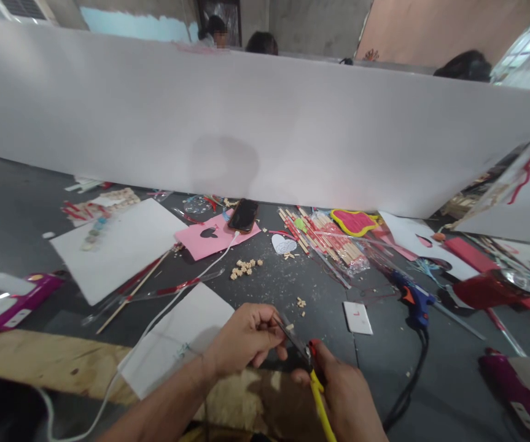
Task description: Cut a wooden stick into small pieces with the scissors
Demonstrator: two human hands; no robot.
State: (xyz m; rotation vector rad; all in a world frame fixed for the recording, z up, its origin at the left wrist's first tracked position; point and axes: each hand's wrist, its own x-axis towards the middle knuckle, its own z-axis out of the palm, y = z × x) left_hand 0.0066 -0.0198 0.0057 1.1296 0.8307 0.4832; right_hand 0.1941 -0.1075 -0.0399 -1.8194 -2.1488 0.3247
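My right hand (345, 393) is wrapped around a scissor-like cutting tool (319, 399) with yellow handles, a bit of red at the pivot and long grey metal jaws. The jaws point up and left, to the fingertips of my left hand (250, 341). Those fingers are pinched together at the jaw tips; what they hold is too small to name. A tiny pale wooden piece (290, 328) shows beside the jaws. Just beyond lie a few similar short pieces (301, 302) and a heap of small wooden bits (245, 268) on the dark table.
White sheets (177, 331) lie at left, near a phone (243, 216) on a white cable. Red-and-tan sticks (324, 236) are at centre back. A blue glue gun (414, 301) and a white card (357, 318) sit at right. A tall white board (265, 135) stands behind; people's heads show above.
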